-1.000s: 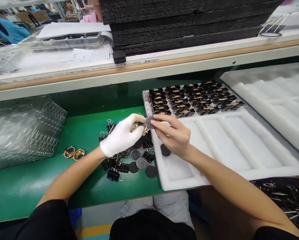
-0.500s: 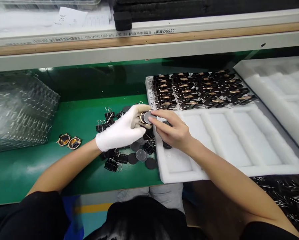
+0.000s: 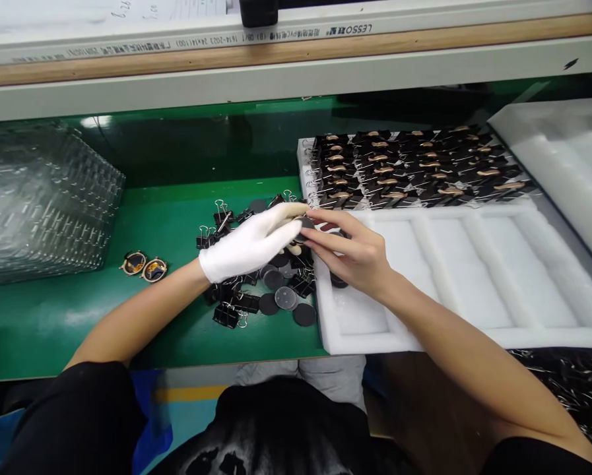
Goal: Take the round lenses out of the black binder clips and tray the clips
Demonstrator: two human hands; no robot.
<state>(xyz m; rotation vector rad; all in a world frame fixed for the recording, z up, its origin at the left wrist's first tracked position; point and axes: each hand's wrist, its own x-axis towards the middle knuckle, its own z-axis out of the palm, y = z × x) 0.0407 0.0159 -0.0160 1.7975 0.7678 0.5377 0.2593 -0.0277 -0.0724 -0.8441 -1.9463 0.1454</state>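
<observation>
My left hand (image 3: pixel 256 239), in a white glove, holds a small round watch-like part whose rim is mostly hidden by the fingers. Against it is a dark round disc (image 3: pixel 304 229), pinched between my left thumb and the fingers of my bare right hand (image 3: pixel 358 249). Below and around my left hand, black binder clips (image 3: pixel 226 315) lie in a loose pile with several round discs (image 3: pixel 286 298). Two gold-rimmed round parts (image 3: pixel 154 269) rest on the green table further left.
A white foam tray (image 3: pixel 328 333) has rows of black clips (image 3: pixel 429 158) gripping gold-edged parts at its back. Another foam tray (image 3: pixel 573 142) leans at the right. Clear plastic trays (image 3: pixel 43 204) are stacked left. A shelf edge (image 3: pixel 276 76) crosses above the green table (image 3: pixel 98 330).
The view has shifted slightly. My left thumb has moved up onto the disc, which now looks dark and tilted between both hands; before, its grey face showed.
</observation>
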